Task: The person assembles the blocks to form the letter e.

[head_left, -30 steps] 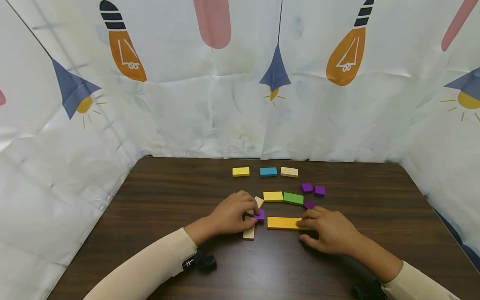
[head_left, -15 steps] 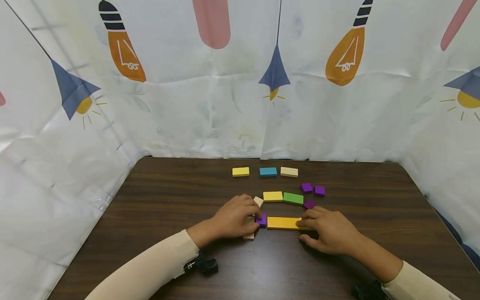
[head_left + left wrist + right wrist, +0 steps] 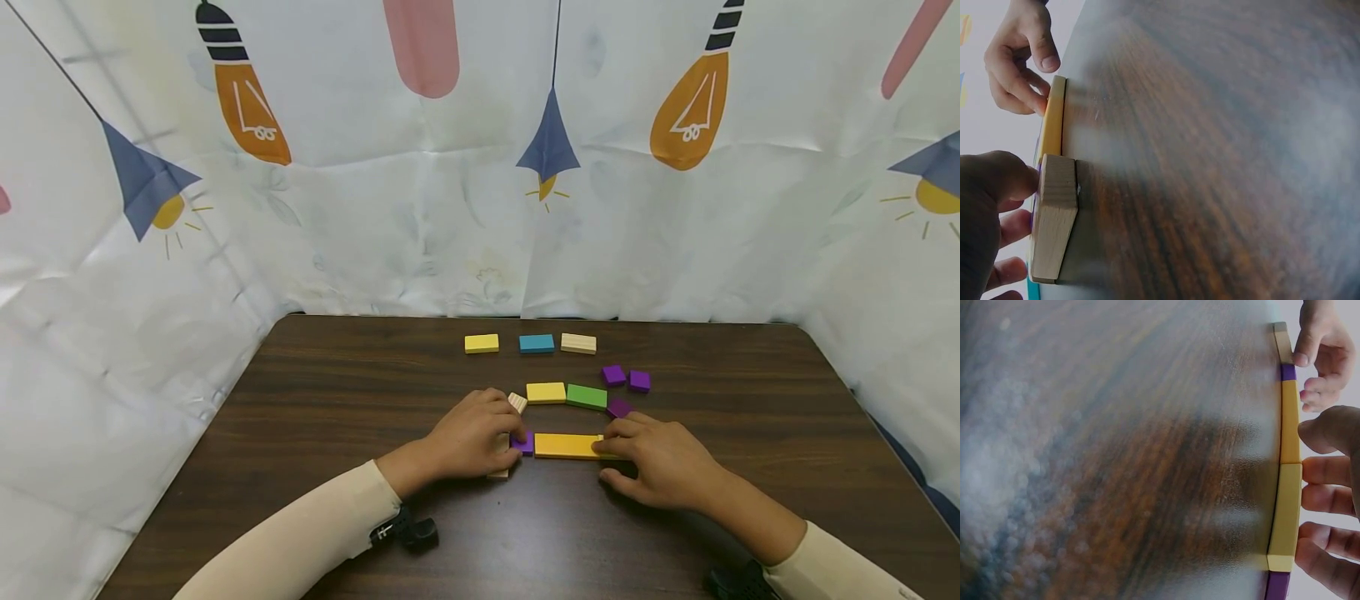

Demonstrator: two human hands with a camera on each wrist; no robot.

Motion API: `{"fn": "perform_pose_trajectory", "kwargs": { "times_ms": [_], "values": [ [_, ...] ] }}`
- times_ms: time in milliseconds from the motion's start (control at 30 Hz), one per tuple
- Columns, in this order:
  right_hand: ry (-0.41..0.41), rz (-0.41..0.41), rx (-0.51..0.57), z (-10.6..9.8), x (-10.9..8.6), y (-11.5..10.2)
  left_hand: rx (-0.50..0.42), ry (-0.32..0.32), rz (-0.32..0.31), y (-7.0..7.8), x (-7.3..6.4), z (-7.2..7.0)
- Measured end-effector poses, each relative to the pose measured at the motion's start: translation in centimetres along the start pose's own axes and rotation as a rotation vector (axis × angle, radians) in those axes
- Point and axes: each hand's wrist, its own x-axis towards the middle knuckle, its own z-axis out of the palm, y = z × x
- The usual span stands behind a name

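Note:
My left hand (image 3: 474,437) pinches a small purple block (image 3: 523,447) with thumb and fingertips at the left end of a long orange block (image 3: 567,447). Left of the purple block, and partly covered by that hand, lies a plain wooden block (image 3: 1057,212). My right hand (image 3: 663,462) rests its fingertips on the orange block's right end and on a pale yellow block (image 3: 1286,512) that continues the line, largely hidden from the head view. The right thumb is held apart. Past the yellow block's far end, another purple block (image 3: 1277,586) shows in the right wrist view.
Behind the hands are a yellow block (image 3: 545,393), a green block (image 3: 587,397), a ridged wooden piece (image 3: 517,403) and a dark purple block (image 3: 618,408). Two purple blocks (image 3: 613,376) sit farther right. Yellow, blue (image 3: 536,344) and wooden blocks line the table's back.
My left hand has brought the purple block toward me and slightly right, from above the wooden block's side to the orange block's left end. The right hand stays in place.

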Motion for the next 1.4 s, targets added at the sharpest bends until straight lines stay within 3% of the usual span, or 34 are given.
{"fn": "perform_pose_trajectory", "kwargs": {
  "times_ms": [767, 1100, 1400],
  "values": [
    [0.0, -0.007, -0.008, 0.0, 0.0, 0.1, 0.009, 0.012, 0.017, 0.0, 0.0, 0.0],
    [0.003, -0.01, -0.008, 0.0, -0.1, 0.0, -0.043, 0.048, -0.045, -0.8, 0.0, -0.8],
    [0.005, -0.01, -0.009, 0.1, -0.1, 0.0, -0.012, 0.094, -0.155, -3.3, 0.2, -1.8]
  ]
}}
